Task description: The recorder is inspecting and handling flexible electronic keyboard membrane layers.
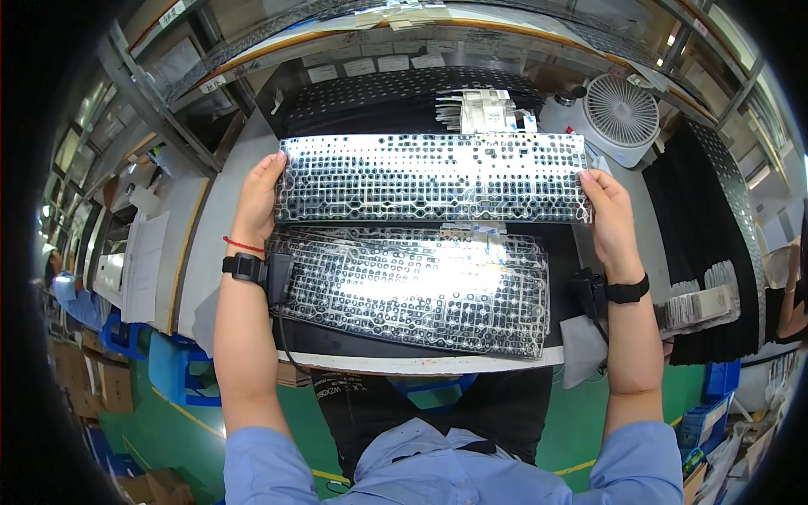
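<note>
My left hand (263,198) and my right hand (611,217) grip the two short ends of a clear keyboard membrane (429,178) printed with circuit lines and dots. It is stretched level between them, with thumbs on its upper face. Below it, nearer to me, several more keyboard membranes (404,290) lie in a slightly skewed pile on the black work surface. Glare whitens the middle of the pile. Just beyond the held membrane's far edge shows a fanned bundle of whitish connector tails (488,111); what they belong to is partly hidden.
A white fan (622,114) stands at the back right. Stacked black panels (703,219) lie on the right, with another pale bundle of tails (700,308) on them. A shelf (404,38) spans the back. Blue stool (177,370) at left; other people sit at both sides.
</note>
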Tool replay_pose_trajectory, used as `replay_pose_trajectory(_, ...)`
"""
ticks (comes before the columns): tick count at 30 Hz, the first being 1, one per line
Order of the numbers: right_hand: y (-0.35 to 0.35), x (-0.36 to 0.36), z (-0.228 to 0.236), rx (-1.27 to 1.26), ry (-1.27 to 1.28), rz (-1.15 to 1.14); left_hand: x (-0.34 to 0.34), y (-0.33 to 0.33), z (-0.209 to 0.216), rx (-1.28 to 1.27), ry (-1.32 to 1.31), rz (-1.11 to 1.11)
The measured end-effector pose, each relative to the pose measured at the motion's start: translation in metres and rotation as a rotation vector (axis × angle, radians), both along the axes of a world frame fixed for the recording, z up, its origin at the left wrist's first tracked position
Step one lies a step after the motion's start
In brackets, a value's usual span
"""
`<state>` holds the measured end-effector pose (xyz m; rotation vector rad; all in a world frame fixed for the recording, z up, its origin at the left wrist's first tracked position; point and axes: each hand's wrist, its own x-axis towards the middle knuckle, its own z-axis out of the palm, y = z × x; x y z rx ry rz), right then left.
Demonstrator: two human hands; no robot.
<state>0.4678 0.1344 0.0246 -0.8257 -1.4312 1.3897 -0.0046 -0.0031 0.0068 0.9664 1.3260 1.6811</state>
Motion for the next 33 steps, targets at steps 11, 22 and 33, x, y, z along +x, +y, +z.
replay_pose_trajectory(11,-0.007,0.003,0.009,0.107,0.129,-0.128,-0.011,-0.005,-0.001,0.202,-0.039,0.04)
replay_pose_trajectory(22,-0.003,-0.001,0.003,0.16,0.085,-0.147,0.01,-0.005,0.01,0.03,0.108,0.126)
replay_pose_trajectory(33,-0.006,0.0,0.005,0.264,0.292,-0.147,0.005,-0.008,0.01,0.143,0.061,0.051)
